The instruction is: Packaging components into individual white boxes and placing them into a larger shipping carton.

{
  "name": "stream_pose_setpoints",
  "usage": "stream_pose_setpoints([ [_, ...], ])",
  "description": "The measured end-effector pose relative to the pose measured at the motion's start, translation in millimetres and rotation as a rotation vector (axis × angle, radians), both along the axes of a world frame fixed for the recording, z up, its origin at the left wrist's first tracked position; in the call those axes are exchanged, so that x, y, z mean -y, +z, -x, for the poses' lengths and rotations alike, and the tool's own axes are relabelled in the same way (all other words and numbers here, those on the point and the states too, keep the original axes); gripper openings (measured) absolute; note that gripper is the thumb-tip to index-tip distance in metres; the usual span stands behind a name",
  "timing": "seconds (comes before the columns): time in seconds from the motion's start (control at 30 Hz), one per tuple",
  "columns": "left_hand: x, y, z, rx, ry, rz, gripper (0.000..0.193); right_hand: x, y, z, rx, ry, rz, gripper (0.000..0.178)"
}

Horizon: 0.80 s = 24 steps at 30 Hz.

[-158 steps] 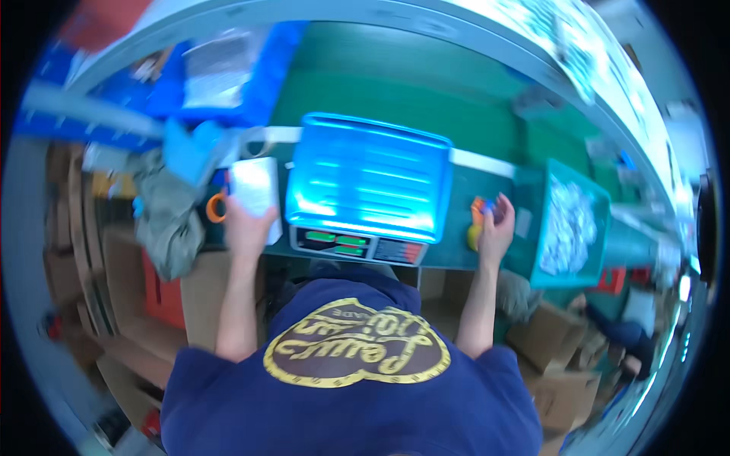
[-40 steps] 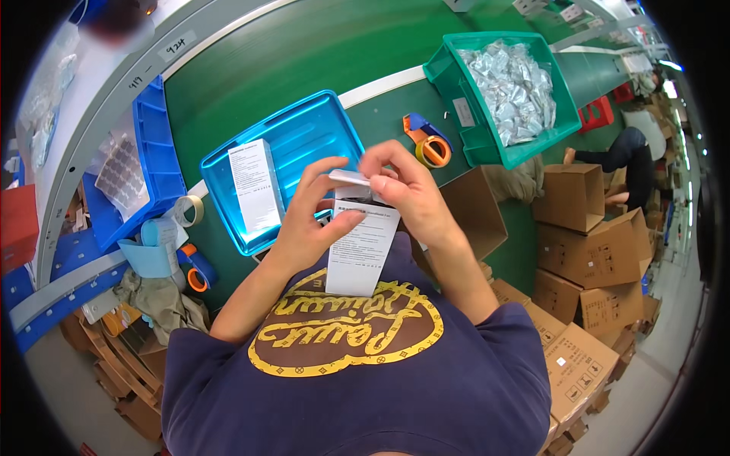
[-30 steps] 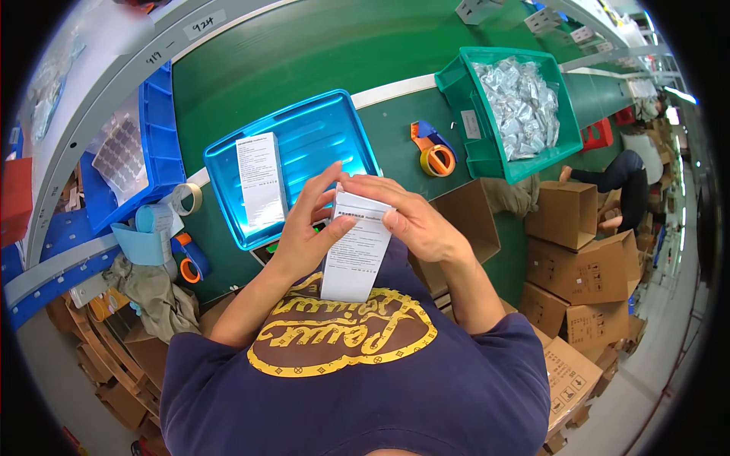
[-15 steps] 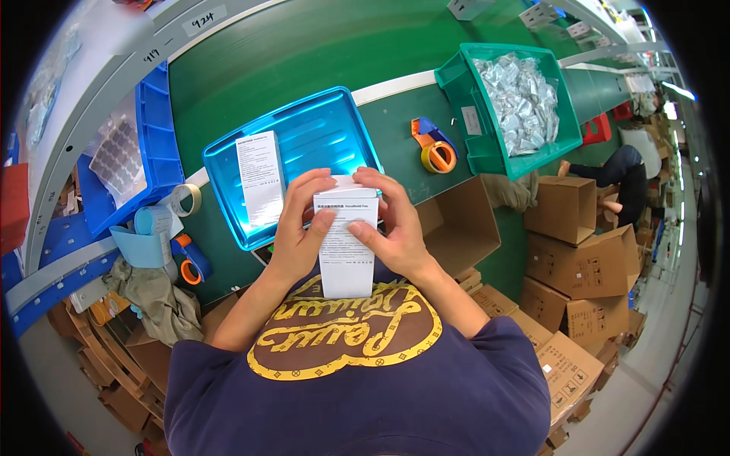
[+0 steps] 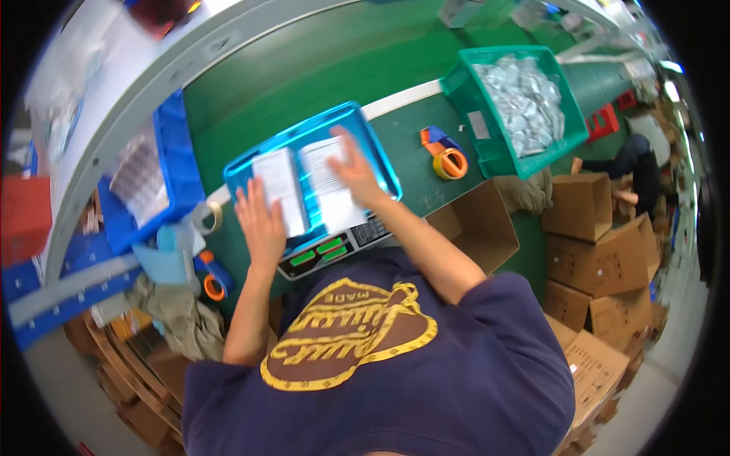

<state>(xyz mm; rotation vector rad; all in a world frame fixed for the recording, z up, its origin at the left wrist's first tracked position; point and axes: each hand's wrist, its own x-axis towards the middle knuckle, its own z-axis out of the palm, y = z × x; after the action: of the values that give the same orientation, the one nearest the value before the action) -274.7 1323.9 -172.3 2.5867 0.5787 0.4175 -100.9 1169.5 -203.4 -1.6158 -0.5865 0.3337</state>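
Two slim white printed boxes lie side by side on a shiny blue tray, part of a weighing scale whose front panel with green displays shows below it. Along the outer edge of the left box, my left hand rests flat with fingers stretched. At the upper right side of the right box is my right hand, slightly blurred, its fingers apart and overlapping the box edge; whether it touches is unclear.
Right of the scale lies an orange and blue tape dispenser, beside a green bin of silvery packets. Another dispenser and a blue bin stand left. Cardboard boxes are stacked at right, where another person bends.
The white box held in both hands now lies on the tray beside the other one. My hands have moved forward and apart, off their grip. The view has shifted slightly.
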Motion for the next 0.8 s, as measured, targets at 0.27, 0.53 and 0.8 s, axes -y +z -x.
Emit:
stream_pose_setpoints([
  [0.27,-10.8,13.2,-15.7,-0.009,0.217,-0.164,0.043,-20.6,38.9,-25.4,0.057,-0.178,0.016,0.051],
  [0.53,14.6,45.7,-296.1,0.118,-0.303,0.381,0.061,294.7,-5.5,-306.8,-0.099,-0.406,0.995,0.063],
  [0.8,13.4,-158.8,-717.2,-0.074,-0.492,0.638,0.098,286.1,-56.9,-318.6,0.053,-0.192,1.089,0.036],
])
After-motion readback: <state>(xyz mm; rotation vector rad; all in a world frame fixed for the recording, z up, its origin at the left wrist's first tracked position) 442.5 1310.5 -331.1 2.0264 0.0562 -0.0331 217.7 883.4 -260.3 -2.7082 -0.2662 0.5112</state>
